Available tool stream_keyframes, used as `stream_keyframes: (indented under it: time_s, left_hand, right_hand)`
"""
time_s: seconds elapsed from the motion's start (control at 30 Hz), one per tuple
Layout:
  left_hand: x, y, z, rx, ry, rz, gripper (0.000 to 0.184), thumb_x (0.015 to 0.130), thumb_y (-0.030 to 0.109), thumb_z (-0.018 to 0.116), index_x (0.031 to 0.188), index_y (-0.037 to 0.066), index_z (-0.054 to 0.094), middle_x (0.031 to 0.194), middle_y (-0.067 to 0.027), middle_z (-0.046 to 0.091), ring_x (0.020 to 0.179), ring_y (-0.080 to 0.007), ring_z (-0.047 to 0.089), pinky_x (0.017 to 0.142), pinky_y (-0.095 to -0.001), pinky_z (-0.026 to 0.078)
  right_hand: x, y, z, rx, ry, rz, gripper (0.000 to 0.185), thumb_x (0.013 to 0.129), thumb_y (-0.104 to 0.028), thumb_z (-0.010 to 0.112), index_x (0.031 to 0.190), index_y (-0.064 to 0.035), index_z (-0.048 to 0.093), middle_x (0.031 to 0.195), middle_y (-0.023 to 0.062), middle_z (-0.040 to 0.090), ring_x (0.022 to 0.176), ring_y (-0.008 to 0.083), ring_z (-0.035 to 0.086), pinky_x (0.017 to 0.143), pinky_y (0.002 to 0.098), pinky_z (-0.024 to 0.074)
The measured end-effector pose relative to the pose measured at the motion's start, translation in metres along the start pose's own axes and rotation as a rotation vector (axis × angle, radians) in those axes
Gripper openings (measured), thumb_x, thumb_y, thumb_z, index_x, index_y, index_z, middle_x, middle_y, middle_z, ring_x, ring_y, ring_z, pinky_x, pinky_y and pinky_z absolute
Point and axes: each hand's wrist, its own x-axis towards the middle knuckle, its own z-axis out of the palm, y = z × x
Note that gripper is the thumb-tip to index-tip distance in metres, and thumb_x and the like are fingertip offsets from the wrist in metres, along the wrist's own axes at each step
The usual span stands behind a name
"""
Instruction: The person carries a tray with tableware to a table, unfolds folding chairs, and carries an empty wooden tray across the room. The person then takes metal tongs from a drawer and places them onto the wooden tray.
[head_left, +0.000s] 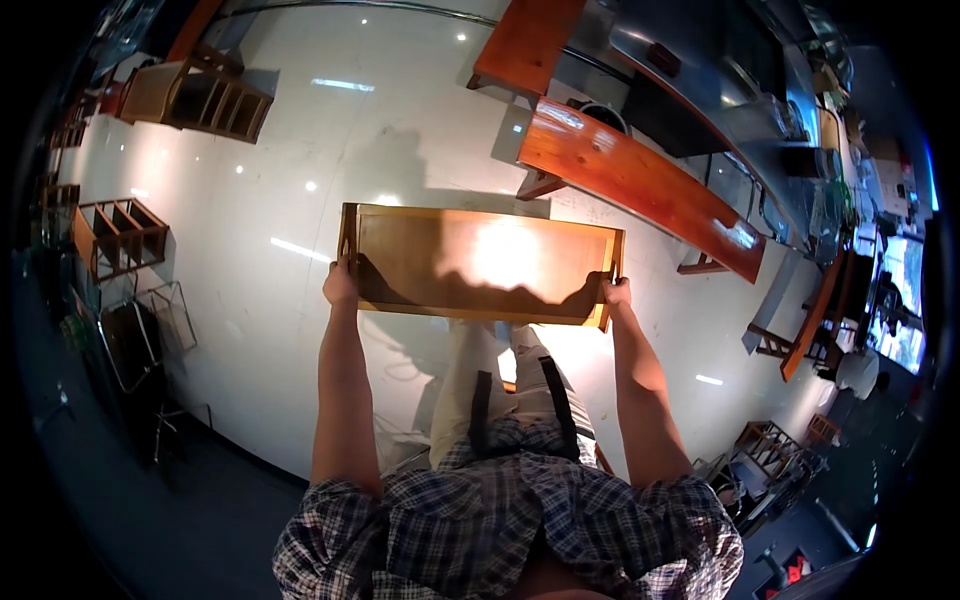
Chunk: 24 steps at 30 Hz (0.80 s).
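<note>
A long, shallow wooden tray spans the space in front of my body, above the pale floor. It has raised rims and taller end pieces, and a bright glare and my shadow fall across its inner face. My left hand is wrapped round the end piece on the left. On the opposite end, my right hand grips the other end piece, thumb on the inner side. My legs are partly hidden beneath its near edge. Whether the tray rests on anything below, I cannot tell.
Orange wooden benches stand at the upper right, beside a metal-edged counter. Wooden racks and a folding metal frame are on the left. More wooden furniture stands at the lower right. The pale floor lies around me.
</note>
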Motion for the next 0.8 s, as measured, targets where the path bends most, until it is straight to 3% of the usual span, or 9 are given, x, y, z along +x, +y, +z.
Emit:
stream_keyframes:
  time_s: [0.07,0.23,0.3,0.33,0.4,0.5,0.6,0.73,0.8]
  left_hand:
    - [0.014,-0.014,0.0,-0.014,0.05,0.051,0.034,0.082,0.022,0.05,0.116,0.022,0.05,0.118,-0.0134,0.049,0.094,-0.0328,0.056,0.075,-0.0425,0.048]
    - [0.016,-0.003,-0.007,-0.083,0.334,0.195,0.053,0.077,0.007,0.051,0.129,0.012,0.039,0.125,-0.021,0.042,0.109,-0.0367,0.047,0.09,-0.0427,0.04]
    - [0.021,-0.004,-0.012,-0.312,0.178,0.044,0.051,0.078,0.009,0.052,0.126,0.005,0.038,0.122,-0.0228,0.045,0.106,-0.0376,0.049,0.087,-0.0439,0.042]
    - [0.026,-0.003,-0.015,-0.314,0.182,0.043,0.051,0.078,0.009,0.052,0.126,0.005,0.038,0.122,-0.0228,0.045,0.106,-0.0376,0.049,0.087,-0.0439,0.042]
    - [0.037,-0.008,-0.017,-0.471,0.064,-0.143,0.045,0.078,0.017,0.055,0.119,0.0,0.044,0.11,-0.0246,0.054,0.098,-0.0382,0.054,0.082,-0.0435,0.044]
    - [0.029,-0.03,-0.024,-0.409,-0.057,-0.144,0.042,0.078,0.027,0.056,0.109,-0.001,0.05,0.095,-0.0248,0.06,0.091,-0.038,0.058,0.078,-0.043,0.046]
    - [0.017,-0.086,0.003,-0.414,0.049,-0.237,0.041,0.077,0.032,0.055,0.104,0.0,0.054,0.091,-0.0234,0.061,0.089,-0.0383,0.058,0.077,-0.0422,0.046]
    - [-0.041,-0.131,-0.058,-0.492,0.062,-0.349,0.036,0.079,0.029,0.053,0.104,0.003,0.054,0.095,-0.0213,0.061,0.091,-0.0372,0.058,0.078,-0.0423,0.046]
    - [-0.064,-0.174,-0.072,-0.376,0.055,-0.49,0.033,0.079,0.026,0.05,0.105,0.006,0.055,0.098,-0.0194,0.061,0.093,-0.0345,0.058,0.079,-0.0424,0.045]
  right_hand:
    - [-0.007,-0.017,0.022,-0.032,0.034,-0.003,0.058,0.065,-0.032,0.063,0.108,0.0041,0.045,0.097,0.0222,0.059,0.091,0.0348,0.058,0.081,0.0377,0.0457]
    - [-0.027,-0.032,0.037,0.041,0.15,-0.036,0.06,0.062,-0.029,0.067,0.105,0.0077,0.045,0.1,0.0247,0.057,0.095,0.0364,0.056,0.084,0.0384,0.0445]
    - [-0.015,-0.016,0.038,0.063,0.147,-0.015,0.062,0.062,-0.03,0.067,0.105,0.0083,0.045,0.1,0.0247,0.057,0.096,0.0359,0.056,0.086,0.038,0.0437]
    - [0.019,0.009,0.05,0.171,0.13,-0.009,0.054,0.064,-0.029,0.067,0.099,0.0082,0.05,0.093,0.0196,0.06,0.086,0.0289,0.059,0.077,0.0357,0.0466]
    - [0.009,-0.01,0.029,0.291,-0.107,-0.006,0.04,0.069,-0.025,0.064,0.091,0.0073,0.055,0.082,0.012,0.06,0.073,0.019,0.057,0.064,0.0319,0.0457]
    - [-0.052,-0.057,-0.004,0.478,-0.202,-0.014,0.027,0.074,-0.02,0.059,0.083,0.0051,0.059,0.072,0.005,0.056,0.063,0.0133,0.052,0.055,0.0295,0.042]
    - [-0.048,-0.062,0.021,0.302,-0.157,-0.152,0.027,0.074,-0.02,0.055,0.087,0.0032,0.06,0.068,0.0062,0.058,0.062,0.0156,0.054,0.055,0.0308,0.043]
    - [-0.078,-0.103,0.041,0.179,-0.121,-0.216,0.031,0.076,-0.021,0.054,0.087,0.0078,0.06,0.075,0.0115,0.061,0.065,0.0195,0.057,0.059,0.033,0.0445]
    - [-0.111,-0.134,0.043,0.114,-0.163,-0.303,0.034,0.076,-0.023,0.055,0.087,0.0082,0.061,0.076,0.0129,0.061,0.067,0.0211,0.058,0.06,0.0333,0.045]
